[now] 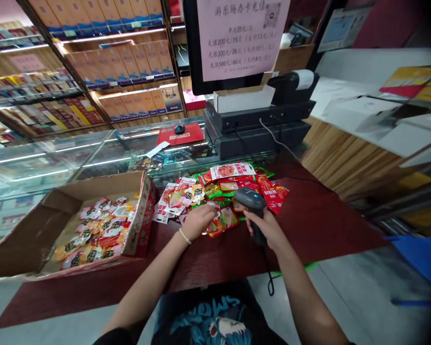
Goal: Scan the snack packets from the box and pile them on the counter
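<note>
My right hand [269,229] is wrapped round the handle of a dark barcode scanner [249,200], whose head points down at a pile of small snack packets [230,189] on the dark red counter [309,225]. My left hand [198,221] rests on the pile with fingers curled, pinching a packet [221,221] at its near edge. A pale bracelet circles my left wrist. The scanner's cable [270,282] hangs off the counter's front edge.
An open cardboard box [28,235] with several yellow and white packets stands at the left. Behind the pile are a glass display case [93,158], a red mouse pad with a mouse [179,129], a till with monitor [237,43] and a receipt printer [294,84]. Shelves of boxes fill the back left.
</note>
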Tool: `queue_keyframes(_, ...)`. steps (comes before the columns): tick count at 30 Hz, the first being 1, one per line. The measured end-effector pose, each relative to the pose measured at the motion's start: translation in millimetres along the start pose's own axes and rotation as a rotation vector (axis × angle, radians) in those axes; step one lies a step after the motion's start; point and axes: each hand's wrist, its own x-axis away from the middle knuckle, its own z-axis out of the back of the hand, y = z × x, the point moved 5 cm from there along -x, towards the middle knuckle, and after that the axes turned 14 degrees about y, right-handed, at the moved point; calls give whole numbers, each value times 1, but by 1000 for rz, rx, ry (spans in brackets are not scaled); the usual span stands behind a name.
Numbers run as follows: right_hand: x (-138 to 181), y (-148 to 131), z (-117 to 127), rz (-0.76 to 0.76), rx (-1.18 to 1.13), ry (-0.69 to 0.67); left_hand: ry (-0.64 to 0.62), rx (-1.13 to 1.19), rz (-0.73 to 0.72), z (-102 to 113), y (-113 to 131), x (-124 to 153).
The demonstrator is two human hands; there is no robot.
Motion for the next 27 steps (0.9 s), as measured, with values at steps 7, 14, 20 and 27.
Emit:
queue_keyframes(7,-2,-1,-19,17,27,-39,-171,-125,-58,-14,-2,27)
queue_keyframes(14,2,-12,-65,-11,38,-117,59,-126,111,60,25,13)
queue_keyframes(20,5,-24,-139,-12,38,-307,320,-267,302,192,22,24)
queue_keyframes(27,20,-42,-231,63,184,-604,341,-496,685,296,-63,87)
